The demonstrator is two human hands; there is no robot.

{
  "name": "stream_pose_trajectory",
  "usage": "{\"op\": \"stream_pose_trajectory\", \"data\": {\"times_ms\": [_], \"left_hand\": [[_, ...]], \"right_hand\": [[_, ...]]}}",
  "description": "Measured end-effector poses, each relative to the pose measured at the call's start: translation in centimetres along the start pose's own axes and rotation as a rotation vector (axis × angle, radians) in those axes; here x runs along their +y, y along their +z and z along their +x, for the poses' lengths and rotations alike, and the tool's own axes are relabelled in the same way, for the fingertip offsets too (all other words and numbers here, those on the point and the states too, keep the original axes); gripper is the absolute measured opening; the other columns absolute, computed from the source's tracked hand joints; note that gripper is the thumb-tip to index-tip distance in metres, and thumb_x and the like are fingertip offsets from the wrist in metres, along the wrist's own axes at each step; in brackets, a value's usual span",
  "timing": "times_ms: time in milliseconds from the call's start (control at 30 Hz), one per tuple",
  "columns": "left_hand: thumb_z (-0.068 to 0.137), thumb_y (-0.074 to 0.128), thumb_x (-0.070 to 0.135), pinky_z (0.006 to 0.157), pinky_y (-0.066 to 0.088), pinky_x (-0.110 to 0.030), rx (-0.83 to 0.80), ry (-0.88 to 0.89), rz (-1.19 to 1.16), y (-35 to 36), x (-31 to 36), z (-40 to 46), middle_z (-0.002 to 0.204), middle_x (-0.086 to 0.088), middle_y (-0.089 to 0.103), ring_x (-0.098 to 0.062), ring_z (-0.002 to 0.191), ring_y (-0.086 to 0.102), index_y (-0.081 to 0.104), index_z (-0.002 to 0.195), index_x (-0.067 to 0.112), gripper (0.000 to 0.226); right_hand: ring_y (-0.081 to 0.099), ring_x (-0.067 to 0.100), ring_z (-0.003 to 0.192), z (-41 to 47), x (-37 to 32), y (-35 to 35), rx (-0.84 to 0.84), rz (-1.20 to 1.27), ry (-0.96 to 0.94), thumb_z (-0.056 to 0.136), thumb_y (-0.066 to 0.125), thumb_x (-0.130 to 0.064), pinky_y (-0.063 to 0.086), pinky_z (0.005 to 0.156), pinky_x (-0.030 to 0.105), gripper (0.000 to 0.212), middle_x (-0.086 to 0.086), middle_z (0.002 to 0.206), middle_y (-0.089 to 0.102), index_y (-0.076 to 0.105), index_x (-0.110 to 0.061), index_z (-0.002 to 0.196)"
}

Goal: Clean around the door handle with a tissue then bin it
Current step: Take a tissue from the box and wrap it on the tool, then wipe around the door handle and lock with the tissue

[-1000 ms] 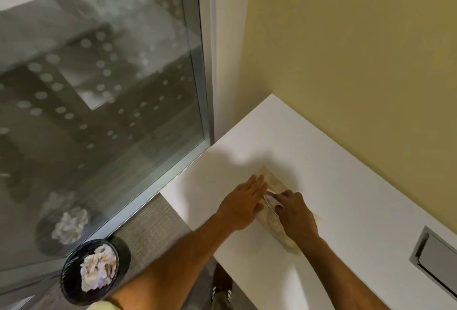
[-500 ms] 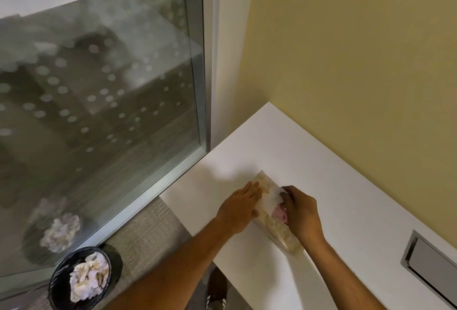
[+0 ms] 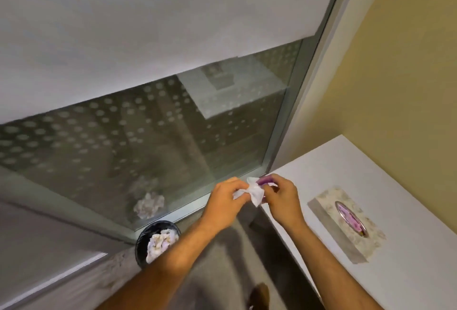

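A white tissue (image 3: 254, 192) with a purple patch is held between both my hands in front of me, above the floor by the counter's corner. My left hand (image 3: 226, 197) pinches its left side and my right hand (image 3: 282, 197) grips its right side. The patterned tissue box (image 3: 329, 210) with an oval slot lies on the white counter (image 3: 408, 210) to the right. A black bin (image 3: 146, 243) holding crumpled tissues stands on the floor at the lower left of my hands. No door handle is in view.
A glass panel (image 3: 148, 148) with a dotted film and a metal frame (image 3: 291, 121) fills the left and middle. A yellow wall (image 3: 408, 62) rises behind the counter. Grey carpet (image 3: 222, 272) lies below, with my shoe (image 3: 258, 295) on it.
Both hands left the tissue box and rose to the left with a tissue pulled from it. My view swung up and left, so the box now sits to the right.
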State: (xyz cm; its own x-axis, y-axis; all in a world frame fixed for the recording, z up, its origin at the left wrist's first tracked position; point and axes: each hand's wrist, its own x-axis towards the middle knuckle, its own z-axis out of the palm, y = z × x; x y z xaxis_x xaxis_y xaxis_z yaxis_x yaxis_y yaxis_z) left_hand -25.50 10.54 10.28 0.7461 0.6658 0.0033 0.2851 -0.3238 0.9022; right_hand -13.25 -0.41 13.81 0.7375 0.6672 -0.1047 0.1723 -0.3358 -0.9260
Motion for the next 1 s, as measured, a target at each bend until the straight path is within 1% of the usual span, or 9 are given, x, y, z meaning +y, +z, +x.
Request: {"op": "stream_pose_trajectory", "data": {"times_ms": [133, 233, 367, 500, 600, 733, 833, 933, 1000], "left_hand": [[0.081, 0.084, 0.010, 0.072, 0.039, -0.018, 0.230, 0.069, 0.105, -10.5, -1.0, -6.9, 0.080, 0.015, 0.054, -0.009, 0.079, 0.054, 0.078, 0.079, 0.006, 0.007], [0.076, 0.086, 0.002, 0.063, 0.036, -0.013, 0.337, 0.030, 0.094, -17.6, -1.3, -11.8, 0.071, 0.014, 0.055, -0.003, 0.067, 0.053, 0.075, 0.077, 0.006, 0.012], [0.078, 0.085, 0.007, 0.062, 0.039, -0.007, 0.384, 0.017, 0.056, -25.5, -1.5, -17.2, 0.069, 0.023, 0.063, 0.002, 0.065, 0.057, 0.072, 0.079, 0.012, 0.014], [0.085, 0.077, 0.006, 0.073, 0.052, -0.014, 0.374, -0.002, 0.042, -31.6, -2.2, -20.8, 0.079, 0.017, 0.072, 0.002, 0.077, 0.068, 0.070, 0.097, 0.033, 0.031], [0.087, 0.068, 0.004, 0.081, 0.055, -0.017, 0.387, 0.016, 0.059, -35.6, -3.4, -22.5, 0.088, 0.013, 0.077, -0.004, 0.086, 0.074, 0.066, 0.103, 0.042, 0.042], [0.084, 0.068, 0.010, 0.087, 0.050, -0.017, 0.525, 0.037, 0.177, -40.8, -5.4, -24.2, 0.096, 0.014, 0.072, -0.010, 0.097, 0.069, 0.069, 0.104, 0.040, 0.037], [0.082, 0.072, 0.005, 0.086, 0.043, -0.015, 0.602, 0.045, 0.329, -45.2, -7.0, -25.0, 0.097, 0.022, 0.057, -0.005, 0.098, 0.060, 0.074, 0.107, 0.020, 0.029], [0.085, 0.078, 0.008, 0.088, 0.044, -0.016, 0.582, 0.054, 0.453, -50.0, -7.7, -25.7, 0.104, 0.015, 0.056, 0.006, 0.099, 0.054, 0.074, 0.114, 0.011, 0.030], [0.088, 0.081, 0.016, 0.097, 0.051, -0.026, 0.480, 0.078, 0.575, -53.7, -8.0, -26.0, 0.119, 0.005, 0.065, -0.003, 0.111, 0.061, 0.072, 0.126, 0.011, 0.040]], "right_hand": [[0.068, 0.019, 0.093, -5.9, -6.3, 7.9, -0.231, 0.084, -0.117, 0.090, 0.054, 0.006, 0.056, 0.082, 0.030, 0.026, 0.006, 0.101, 0.071, 0.075, -0.008, 0.092], [0.066, 0.019, 0.092, -10.0, -10.4, 13.5, -0.359, 0.167, -0.133, 0.093, 0.052, 0.002, 0.054, 0.078, 0.034, 0.026, 0.005, 0.104, 0.068, 0.075, -0.009, 0.091], [0.064, 0.014, 0.084, -14.1, -13.5, 20.5, -0.477, 0.155, -0.197, 0.092, 0.064, -0.008, 0.051, 0.072, 0.027, 0.013, 0.004, 0.097, 0.069, 0.075, -0.010, 0.097], [0.069, 0.027, 0.092, -16.2, -15.4, 26.1, -0.631, 0.359, 0.012, 0.099, 0.051, -0.007, 0.058, 0.079, 0.042, 0.020, 0.020, 0.104, 0.073, 0.069, -0.003, 0.108], [0.066, 0.035, 0.099, -16.4, -17.3, 30.5, -0.758, 0.519, 0.124, 0.098, 0.045, 0.001, 0.051, 0.092, 0.054, 0.024, 0.027, 0.112, 0.068, 0.064, 0.004, 0.113], [0.067, 0.033, 0.092, -16.5, -20.4, 37.0, -0.924, 0.671, 0.205, 0.093, 0.047, 0.008, 0.057, 0.084, 0.043, 0.029, 0.027, 0.110, 0.065, 0.057, 0.011, 0.120], [0.070, 0.029, 0.080, -17.1, -22.6, 41.6, -0.992, 0.713, 0.233, 0.091, 0.051, 0.007, 0.061, 0.069, 0.032, 0.032, 0.025, 0.105, 0.066, 0.057, 0.010, 0.122], [0.071, 0.024, 0.075, -17.4, -24.4, 45.4, -0.954, 0.699, 0.205, 0.091, 0.054, 0.008, 0.061, 0.066, 0.029, 0.027, 0.019, 0.097, 0.072, 0.064, 0.006, 0.115], [0.072, 0.023, 0.073, -17.4, -25.4, 47.7, -0.882, 0.696, 0.166, 0.088, 0.058, 0.009, 0.061, 0.064, 0.029, 0.022, 0.015, 0.090, 0.076, 0.069, 0.002, 0.106]]}}
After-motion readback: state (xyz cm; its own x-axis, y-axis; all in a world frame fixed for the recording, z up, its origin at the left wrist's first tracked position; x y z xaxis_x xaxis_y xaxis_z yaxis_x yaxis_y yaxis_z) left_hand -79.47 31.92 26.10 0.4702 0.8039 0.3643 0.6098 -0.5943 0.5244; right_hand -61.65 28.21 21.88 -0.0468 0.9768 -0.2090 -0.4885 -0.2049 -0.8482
